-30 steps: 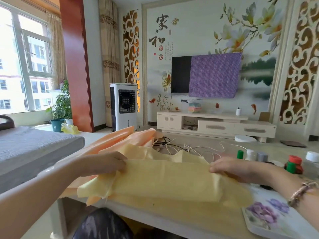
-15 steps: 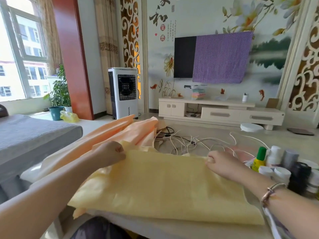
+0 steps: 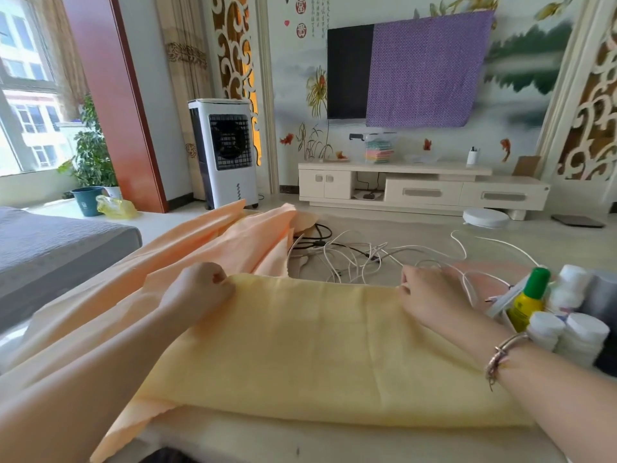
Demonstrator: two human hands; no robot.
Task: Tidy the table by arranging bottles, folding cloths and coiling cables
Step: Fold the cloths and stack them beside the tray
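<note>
A yellow cloth (image 3: 310,345) lies folded flat across the table in front of me. My left hand (image 3: 200,289) pinches its far left corner with curled fingers. My right hand (image 3: 430,292) grips the far right corner. An orange cloth (image 3: 187,248) lies crumpled to the left and behind. Tangled white and black cables (image 3: 360,255) sprawl just beyond the yellow cloth. Several bottles cluster at the right, among them a yellow bottle with a green cap (image 3: 529,300) and white-capped bottles (image 3: 567,332).
The table's front edge (image 3: 300,442) runs below the cloth. A grey sofa (image 3: 50,248) stands to the left. Across the floor are an air cooler (image 3: 227,152), a white TV cabinet (image 3: 420,188) and a robot vacuum (image 3: 485,218).
Both hands have carried the yellow cloth's edge away from me to the far side, leaving the cloth folded and flat. The camera has tilted downward.
</note>
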